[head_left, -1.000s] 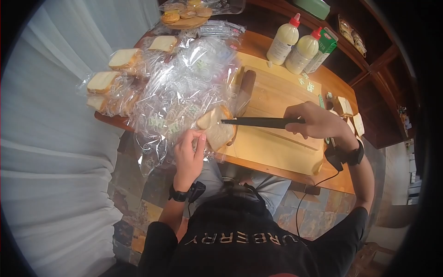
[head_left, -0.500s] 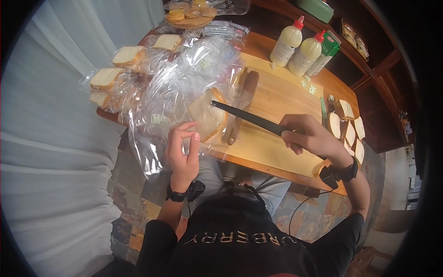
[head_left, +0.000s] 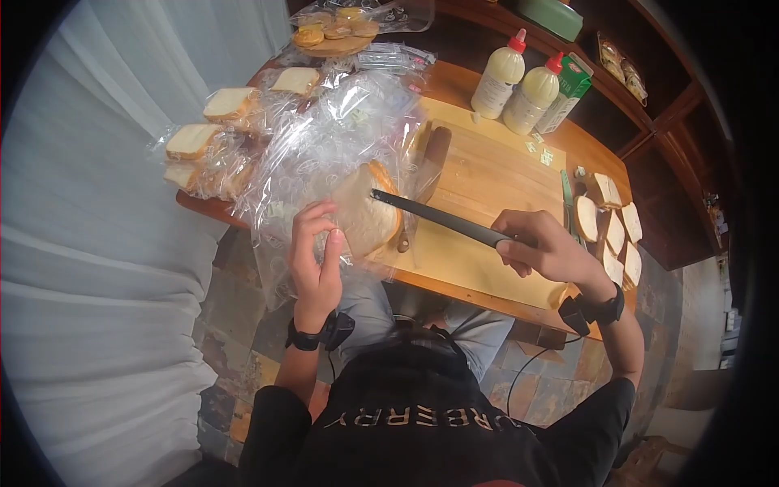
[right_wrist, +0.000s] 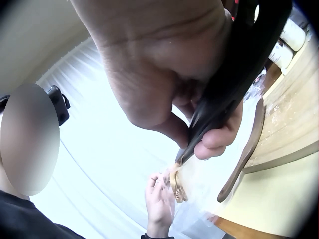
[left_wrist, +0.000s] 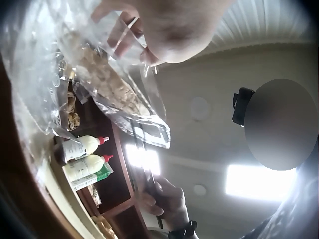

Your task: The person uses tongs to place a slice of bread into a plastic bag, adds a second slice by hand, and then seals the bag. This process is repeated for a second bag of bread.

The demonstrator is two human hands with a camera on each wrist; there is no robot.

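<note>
My right hand (head_left: 544, 252) grips black tongs (head_left: 446, 221), whose tips rest on a thick crusted slice of bread (head_left: 365, 219). Clear plastic lies around the bread; in the left wrist view it shows as a bag (left_wrist: 159, 134) with the bread (left_wrist: 109, 84) inside. My left hand (head_left: 312, 268) pinches the near left edge of this bag between thumb and fingers. From the right wrist view, the tongs (right_wrist: 214, 114) run from my palm toward the bread (right_wrist: 175, 184), close beside my left hand (right_wrist: 159, 204).
A heap of clear bags (head_left: 333, 122) covers the table's left part, with bagged bread (head_left: 193, 140) along its outer edge. To the right lie a wooden board (head_left: 495, 170), a brown wooden strip (head_left: 434, 154) and several bread slices (head_left: 615, 231). Two red-capped bottles (head_left: 497, 81) and a green carton (head_left: 568, 89) stand behind.
The tongs and bread have moved left, further into the plastic, and the bread lies flatter. My left hand has shifted slightly left. My right hand is lower, with the tongs slanting.
</note>
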